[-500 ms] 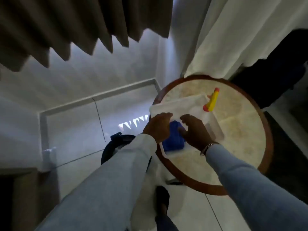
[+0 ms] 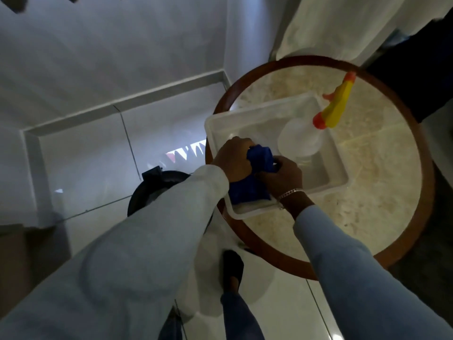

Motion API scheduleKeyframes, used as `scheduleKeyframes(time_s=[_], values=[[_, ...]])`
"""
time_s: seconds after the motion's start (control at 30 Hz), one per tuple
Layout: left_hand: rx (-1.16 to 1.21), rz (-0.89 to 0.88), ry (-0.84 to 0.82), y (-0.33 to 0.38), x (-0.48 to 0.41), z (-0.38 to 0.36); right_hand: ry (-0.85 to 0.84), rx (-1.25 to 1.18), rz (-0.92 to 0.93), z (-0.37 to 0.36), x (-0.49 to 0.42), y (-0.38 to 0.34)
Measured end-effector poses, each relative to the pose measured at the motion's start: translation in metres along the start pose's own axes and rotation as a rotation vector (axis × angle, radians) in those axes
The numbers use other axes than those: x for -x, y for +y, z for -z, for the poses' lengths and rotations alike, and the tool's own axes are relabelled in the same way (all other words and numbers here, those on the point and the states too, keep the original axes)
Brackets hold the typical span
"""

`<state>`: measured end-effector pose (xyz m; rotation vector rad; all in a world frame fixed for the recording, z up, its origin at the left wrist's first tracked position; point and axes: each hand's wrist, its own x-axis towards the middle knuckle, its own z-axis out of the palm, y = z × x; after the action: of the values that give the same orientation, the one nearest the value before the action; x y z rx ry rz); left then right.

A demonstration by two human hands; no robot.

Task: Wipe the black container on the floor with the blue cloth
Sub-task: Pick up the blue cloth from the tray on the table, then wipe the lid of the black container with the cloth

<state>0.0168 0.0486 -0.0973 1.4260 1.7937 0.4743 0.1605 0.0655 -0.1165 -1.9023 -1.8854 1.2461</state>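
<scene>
The blue cloth point(image 2: 255, 177) is bunched between both hands over the near-left corner of a white plastic tray point(image 2: 259, 116) on a round table. My left hand point(image 2: 232, 160) grips its upper left part. My right hand point(image 2: 282, 177), with a silver bracelet at the wrist, grips it from the right. The black container point(image 2: 157, 182) stands on the tiled floor left of the table; my left sleeve covers most of it.
A clear spray bottle point(image 2: 299, 136) with a yellow and orange trigger head point(image 2: 337, 106) stands in the tray. The round table point(image 2: 367, 217) has a marble top and a brown wooden rim. White curtains hang behind. My feet are on the floor below.
Both hands have closed on the blue cloth and lifted it a little out of the tray. The view has tilted further down.
</scene>
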Motion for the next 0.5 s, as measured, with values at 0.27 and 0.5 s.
scheduleKeyframes(time_s=[0.27, 0.5], values=[[0.572, 0.010, -0.002, -0.025, 0.073, 0.087, -0.187, -0.406, 0.192, 0.013, 0.033, -0.085], [0.532, 0.158, 0.084, -0.160, 0.139, 0.107, -0.218, -0.359, 0.345, -0.116, 0.072, -0.112]])
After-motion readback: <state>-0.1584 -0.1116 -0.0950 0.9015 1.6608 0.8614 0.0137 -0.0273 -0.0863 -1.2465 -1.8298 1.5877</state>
